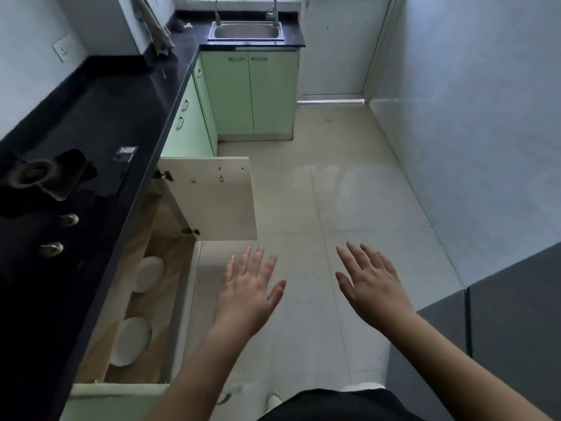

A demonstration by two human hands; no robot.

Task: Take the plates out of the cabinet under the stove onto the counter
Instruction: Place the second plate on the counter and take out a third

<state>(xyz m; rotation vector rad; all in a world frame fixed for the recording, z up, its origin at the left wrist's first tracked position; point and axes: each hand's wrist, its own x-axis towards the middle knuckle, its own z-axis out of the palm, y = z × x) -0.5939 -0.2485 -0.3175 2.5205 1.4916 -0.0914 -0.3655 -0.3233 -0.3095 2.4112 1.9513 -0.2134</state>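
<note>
The cabinet under the stove (158,299) stands open, showing a wooden floor. Two white plates lie inside it: a farther plate (149,273) and a nearer plate (132,341), both partly hidden by the counter's edge. My left hand (249,293) hovers to the right of the cabinet opening, palm down, fingers spread and straight, holding nothing. Farther right, over the tiled floor, my right hand (368,281) is held the same way and is empty. The black counter (100,95) runs along the left.
The open cabinet door (218,199) juts into the floor space just beyond my left hand. A stove burner (36,174) and two knobs sit in the counter at left. A steel sink (247,31) lies at the far end. A dark panel (501,329) stands at right.
</note>
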